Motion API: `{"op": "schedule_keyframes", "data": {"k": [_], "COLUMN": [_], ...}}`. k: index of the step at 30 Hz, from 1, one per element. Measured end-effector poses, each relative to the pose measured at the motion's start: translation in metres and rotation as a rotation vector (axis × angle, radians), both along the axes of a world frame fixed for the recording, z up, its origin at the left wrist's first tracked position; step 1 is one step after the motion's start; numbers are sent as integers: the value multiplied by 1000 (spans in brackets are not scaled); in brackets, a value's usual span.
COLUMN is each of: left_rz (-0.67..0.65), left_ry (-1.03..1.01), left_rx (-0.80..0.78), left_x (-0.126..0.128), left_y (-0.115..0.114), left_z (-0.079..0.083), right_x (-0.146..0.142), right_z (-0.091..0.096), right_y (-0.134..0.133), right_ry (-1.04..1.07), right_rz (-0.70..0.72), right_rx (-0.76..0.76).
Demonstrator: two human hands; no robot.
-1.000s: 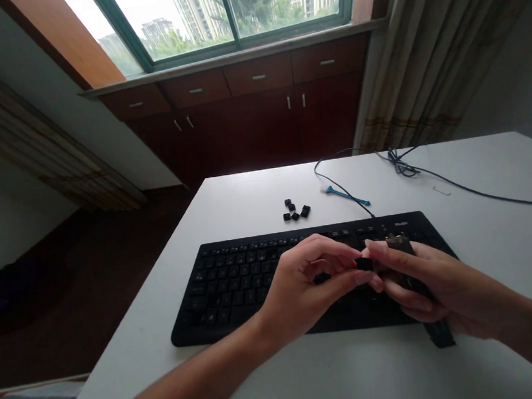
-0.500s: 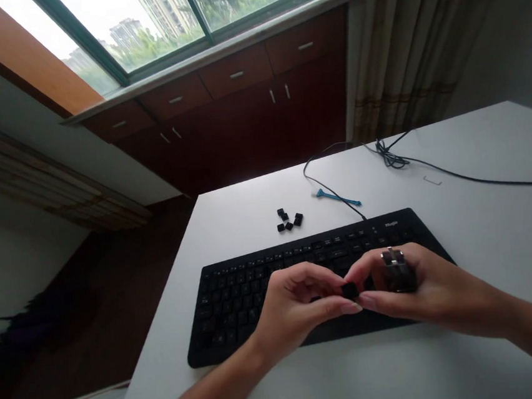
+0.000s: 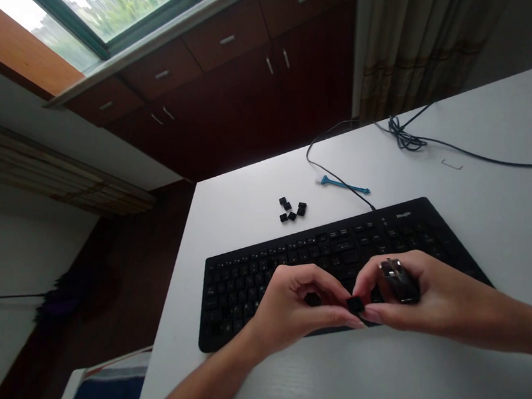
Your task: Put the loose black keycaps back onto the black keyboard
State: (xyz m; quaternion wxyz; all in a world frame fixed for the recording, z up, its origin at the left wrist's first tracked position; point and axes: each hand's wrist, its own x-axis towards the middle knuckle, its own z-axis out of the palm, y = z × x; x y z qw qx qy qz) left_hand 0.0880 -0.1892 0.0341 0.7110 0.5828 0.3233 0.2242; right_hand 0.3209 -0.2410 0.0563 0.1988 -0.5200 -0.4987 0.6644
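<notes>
A small black keycap (image 3: 355,305) is pinched between both hands, above the front part of a black keyboard (image 3: 236,277). My left hand (image 3: 295,306) is closed, its thumb and fingers on the keycap's left side. From the right, the thumb and index finger of my right hand (image 3: 435,296) grip the same keycap. Tucked in the right palm is a dark object with a shiny metal end (image 3: 400,282); its kind I cannot make out. Several loose keycaps (image 3: 292,216) lie in a cluster behind the keyboard.
A blue brush-like tool (image 3: 345,184) lies behind the keyboard, crossed by the keyboard cable (image 3: 360,198). Farther right are a coiled part of black cable (image 3: 408,139) and a thin bent wire (image 3: 451,164). The white table (image 3: 219,204) ends at the left.
The view has tilted down and shifted, so the table things appear displaced. Both hands still hold the keycap together, turned slightly. The loose keycaps have not moved on the table.
</notes>
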Motion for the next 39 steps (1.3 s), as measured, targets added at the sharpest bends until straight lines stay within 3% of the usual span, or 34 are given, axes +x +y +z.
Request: {"op": "schedule_keyframes", "data": {"k": [18,28,39], "left_rz": [-94,-91,-97], "left_ry": [30,18,-10], "left_rx": [122,149,129], "left_x": [-3,-2,-2], "left_y": [0,1,1], "left_z": [2,5,4], "right_x": [4,2,5], "right_z": [10,11,16], "right_y": [0,3,3], "right_ry": [-59,-44,62], "right_rz": [107,105,27], "right_rx": [-85,-64,-143]}}
